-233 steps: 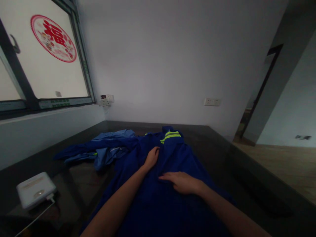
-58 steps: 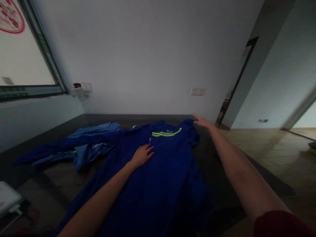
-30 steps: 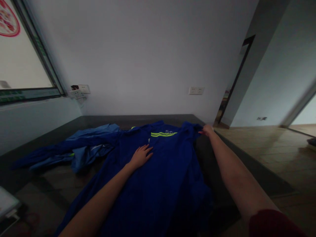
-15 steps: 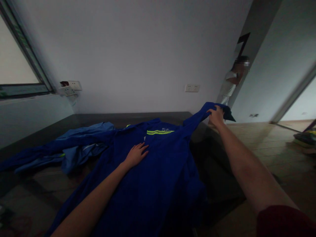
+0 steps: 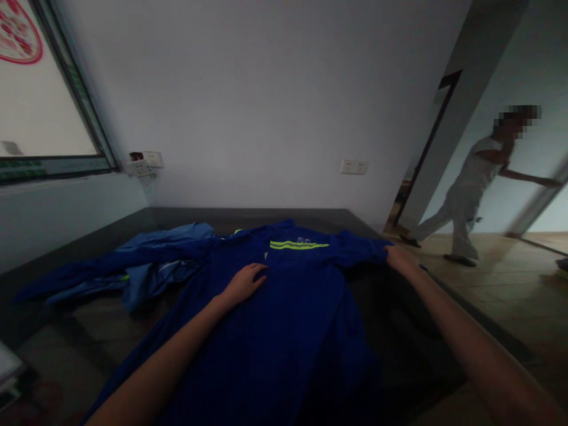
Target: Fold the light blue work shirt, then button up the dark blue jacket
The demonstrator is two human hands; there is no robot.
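Observation:
A dark blue work jacket (image 5: 284, 313) with a yellow-green stripe (image 5: 299, 245) across its chest is spread on a dark table. My left hand (image 5: 244, 284) lies flat on the front of the jacket, fingers stretched out and holding nothing. At the right, my right hand (image 5: 399, 258) is closed on the jacket's sleeve (image 5: 366, 251), which is drawn out sideways just above or on the tabletop; I cannot tell which. The other sleeve reaches left over a lighter blue garment (image 5: 146, 284), which lies crumpled.
The dark table (image 5: 248, 213) stands against a pale wall with a socket plate (image 5: 354, 167). More sockets (image 5: 148, 163) are beside the window at left. Beyond the table's right edge, a person (image 5: 474, 183) in light clothes walks with one arm stretched toward a door edge.
My right hand has brought the raised sleeve down toward the table. My left hand stays on the jacket. The person in the background has walked to the right.

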